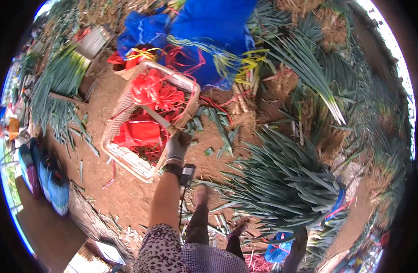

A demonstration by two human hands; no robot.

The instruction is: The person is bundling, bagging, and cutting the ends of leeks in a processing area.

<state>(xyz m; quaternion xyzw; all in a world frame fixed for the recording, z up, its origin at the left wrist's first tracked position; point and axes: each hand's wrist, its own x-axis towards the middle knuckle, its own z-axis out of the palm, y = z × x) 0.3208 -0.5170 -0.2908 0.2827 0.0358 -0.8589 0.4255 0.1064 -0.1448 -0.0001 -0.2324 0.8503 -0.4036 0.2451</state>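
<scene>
My left hand (177,143), in a pale glove with a dark watch at the wrist, grips a long flat blade, seemingly a knife (156,117). The blade lies over a white plastic crate (127,169) holding bundles of red plastic ties (154,90) and a red cloth or bag (139,133). To the right is a large bundle of green onions or leeks (280,184), tied with a blue and red band (339,203). A dark shape (298,244) at the bundle's lower edge may be my right hand or arm; its fingers cannot be made out.
Blue sheeting (212,37) lies beyond the crate. More leafy stalks (308,68) are piled along the right, others (58,82) at the left beside a wooden box (93,42). Cut leaf pieces (221,129) litter the dirt floor. Blue shoe-like items (46,174) are at the left.
</scene>
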